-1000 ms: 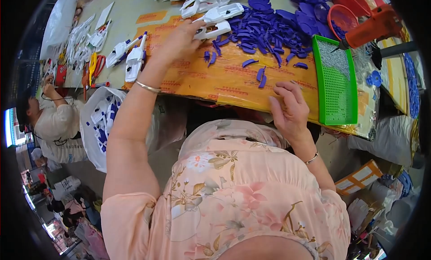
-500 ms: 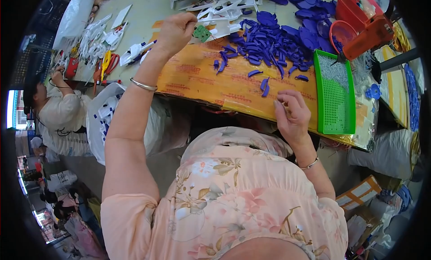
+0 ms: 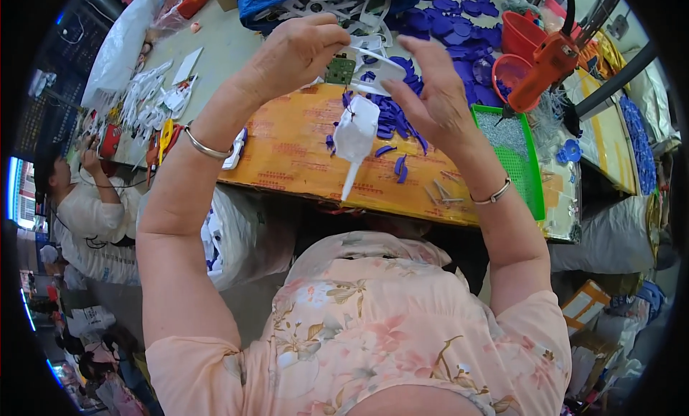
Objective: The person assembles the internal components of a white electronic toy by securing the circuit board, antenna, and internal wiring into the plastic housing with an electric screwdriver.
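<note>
My left hand [image 3: 301, 55] is raised over the bench, its fingers pinching a white plastic housing part [image 3: 382, 66]. Beside that part hangs a small green circuit board [image 3: 340, 69]. Below it, a white plastic shell [image 3: 357, 129] with a narrow tail dangles tail-down above the bench. My right hand [image 3: 439, 89] is at the other end of the housing part, thumb and fingers apart around it; any contact is unclear. Under both hands lies a pile of small curved purple plastic pieces [image 3: 391, 118]. Several small slender pale pieces [image 3: 445, 192] lie near my right forearm.
A green basket [image 3: 537, 193] of tiny silvery pieces stands at right, below a hanging orange power screwdriver [image 3: 545, 68]. Red bowls [image 3: 518, 37] and purple discs [image 3: 456, 25] are behind. White parts fill a blue bag [image 3: 258, 7]. Another person [image 3: 86, 193] sits at left.
My right hand has risen from the bench's front edge to the housing part. The white shell now dangles in view. Small pale pieces now lie where my right hand was.
</note>
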The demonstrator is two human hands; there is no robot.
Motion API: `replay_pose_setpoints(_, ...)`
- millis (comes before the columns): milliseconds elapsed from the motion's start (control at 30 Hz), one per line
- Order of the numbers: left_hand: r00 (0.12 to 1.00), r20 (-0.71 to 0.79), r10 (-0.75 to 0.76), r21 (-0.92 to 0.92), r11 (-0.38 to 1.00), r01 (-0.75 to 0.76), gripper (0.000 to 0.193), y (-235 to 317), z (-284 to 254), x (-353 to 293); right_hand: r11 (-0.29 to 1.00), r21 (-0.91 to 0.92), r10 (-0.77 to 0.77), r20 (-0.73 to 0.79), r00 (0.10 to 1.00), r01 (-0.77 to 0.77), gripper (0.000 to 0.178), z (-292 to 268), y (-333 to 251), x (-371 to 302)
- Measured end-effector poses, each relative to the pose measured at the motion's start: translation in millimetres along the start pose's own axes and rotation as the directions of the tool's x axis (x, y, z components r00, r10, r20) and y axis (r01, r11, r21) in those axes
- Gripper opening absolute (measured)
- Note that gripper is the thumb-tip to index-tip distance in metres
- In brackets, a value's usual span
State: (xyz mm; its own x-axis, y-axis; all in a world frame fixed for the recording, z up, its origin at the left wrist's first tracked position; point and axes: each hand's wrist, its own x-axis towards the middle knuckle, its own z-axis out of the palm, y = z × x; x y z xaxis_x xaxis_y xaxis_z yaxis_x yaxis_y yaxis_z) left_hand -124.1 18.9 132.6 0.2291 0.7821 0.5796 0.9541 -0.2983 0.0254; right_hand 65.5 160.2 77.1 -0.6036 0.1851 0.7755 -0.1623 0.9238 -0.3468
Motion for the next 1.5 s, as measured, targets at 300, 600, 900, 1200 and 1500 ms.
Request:
replay_pose_setpoints(300, 0.856, -0.465, -0.226, -0.147, 0.973, 0.177, 0.023, 32.9, 22.8, -15.8, 0.294, 0.681, 0.581, 0.430, 0.691, -0.671, 0.012, 0.9, 5.9, -34.7)
replay_pose_setpoints(600, 0.624, 0.274, -0.732, -0.874, 0.082, 0.480, 0.043, 92.6, 115.6, -91.3, 0.188, 0.709, 0.658, 0.422, 0.623, -0.679, 0.015, -1.8, 6.1, -73.8)
replay_pose_setpoints(900, 0.631, 0.420, -0.652, -0.681, 0.234, 0.694, 0.035, 108.9, 121.8, -73.2, 0.570, 0.570, 0.635, 0.152, 0.757, -0.592, 0.012, -3.9, 0.2, -88.1)
replay_pose_setpoints(1200, 0.632, 0.664, -0.399, -0.713, -0.593, 0.374, 0.053, 95.8, 123.1, -82.5, 0.213, 0.729, 0.840, 0.204, 0.503, -0.650, 0.009, 17.6, 3.9, -128.2)
replay_pose_setpoints(1500, 0.693, 0.474, -0.543, -0.499, -0.814, -0.296, 0.100, 136.1, 128.1, -92.8, 0.106, 0.823, 0.888, 0.175, 0.425, -0.558, 0.012, 25.9, -12.0, -126.2)
